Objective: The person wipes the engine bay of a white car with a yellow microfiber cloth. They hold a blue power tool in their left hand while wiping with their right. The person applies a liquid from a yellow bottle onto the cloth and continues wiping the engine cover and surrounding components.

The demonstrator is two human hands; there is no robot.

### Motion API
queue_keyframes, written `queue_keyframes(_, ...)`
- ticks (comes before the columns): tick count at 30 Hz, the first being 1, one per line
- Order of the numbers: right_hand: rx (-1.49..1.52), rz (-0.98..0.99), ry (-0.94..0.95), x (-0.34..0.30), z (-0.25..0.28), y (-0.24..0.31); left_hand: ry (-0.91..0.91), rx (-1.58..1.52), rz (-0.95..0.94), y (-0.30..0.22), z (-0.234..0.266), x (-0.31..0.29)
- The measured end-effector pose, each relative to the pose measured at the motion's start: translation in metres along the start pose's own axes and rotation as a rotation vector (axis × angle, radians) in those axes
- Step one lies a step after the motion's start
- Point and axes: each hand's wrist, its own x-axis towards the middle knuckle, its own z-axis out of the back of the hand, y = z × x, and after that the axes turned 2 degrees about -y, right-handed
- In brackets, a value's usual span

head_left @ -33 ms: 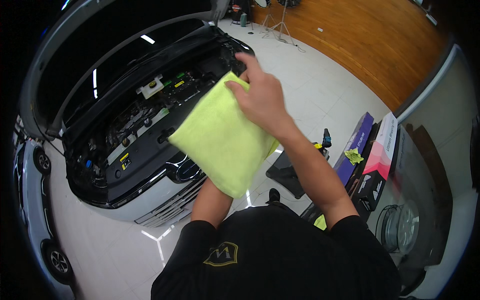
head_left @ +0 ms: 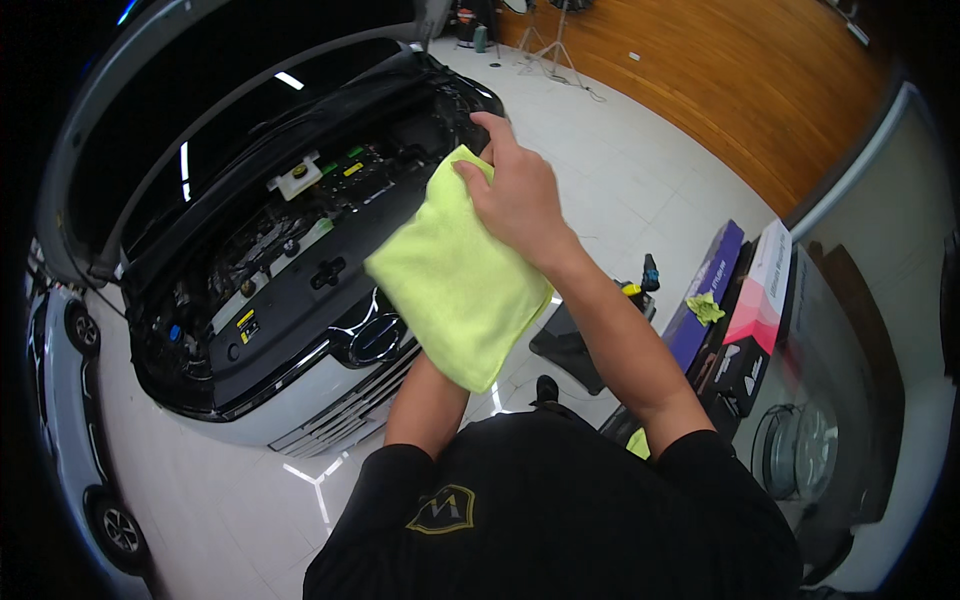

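A yellow-green microfibre cloth (head_left: 460, 280) hangs in front of my chest, folded, with its upper corner pinched between the thumb and fingers of my right hand (head_left: 518, 200). The index finger of that hand reaches up past the corner. From below, my left forearm (head_left: 428, 405) goes up behind the cloth. The cloth covers my left hand, so its fingers cannot be made out. Just beyond the cloth, on the left, stands a light-coloured car with its bonnet raised and its engine bay (head_left: 290, 240) exposed.
To the right, long purple (head_left: 705, 295) and white-and-pink (head_left: 762, 285) boxes lie beside a glass panel, with a crumpled green cloth (head_left: 705, 309) on them. A black stand-like object (head_left: 575, 345) is on the floor. Another car (head_left: 75, 400) is at far left; tripods (head_left: 550, 50) stand behind.
The cloth's left edge has drawn in toward the right and its surface has rippled. My right hand keeps its pinch and has moved only slightly.
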Motion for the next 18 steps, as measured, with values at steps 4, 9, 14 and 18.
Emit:
queue_keyframes(4,-0.212,-0.102,-0.109,-0.035,-0.013,-0.049,0.067,-0.169,0.206,0.043,0.048,-0.009)
queue_keyframes(9,0.980,-0.750,0.370,-0.146,-0.003,-0.131,0.218,-0.397,0.398,0.078,0.094,-0.034)
queue_keyframes(14,1.001,-1.027,0.643,-0.208,0.033,-0.151,-0.203,0.188,0.403,0.072,0.112,-0.054)
queue_keyframes(18,1.098,-0.998,0.287,-0.224,0.048,-0.173,-0.549,1.372,0.248,0.041,0.247,-0.069)
